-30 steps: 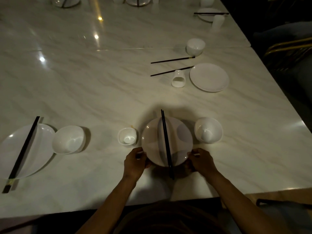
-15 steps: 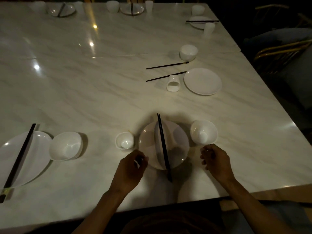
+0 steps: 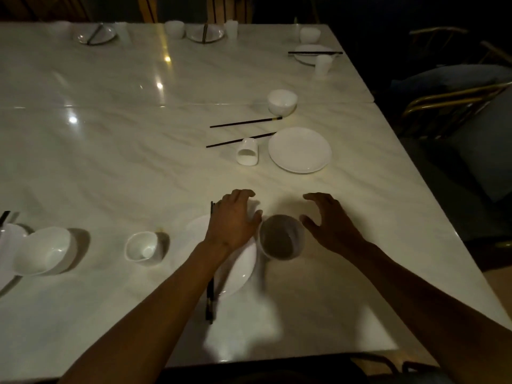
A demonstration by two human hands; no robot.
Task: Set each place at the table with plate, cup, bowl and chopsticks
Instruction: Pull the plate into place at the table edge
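Figure: a marble table (image 3: 110,162) part-way through being set, seen from my head. The place directly before me looks complete, by my judgement: a plate (image 3: 238,267) with chopsticks (image 3: 210,297) laid across it, a small cup (image 3: 141,247) just to its left, and a bowl (image 3: 281,236) touching the plate's right edge. To the far left, another bowl (image 3: 41,250) sits beside a second plate (image 3: 8,239) that is cut off by the frame; whether that place has its cup I cannot tell. Three places along the far edge and corner appear laid, though they are small and dim. The place at mid right is what remains: its plate (image 3: 299,149) lies flat, its cup (image 3: 247,151) lies tipped on its side, its two chopsticks (image 3: 245,123) lie apart on the bare marble, and its bowl (image 3: 282,101) stands beyond them. My left hand (image 3: 234,220) is spread above the near plate, fingers loosely extended, holding nothing; whether it touches the plate I cannot tell. My right hand (image 3: 329,220) hovers just right of the near bowl, fingers wide and curved, clear of the rim and empty. I judge both hands free for the untidy place.
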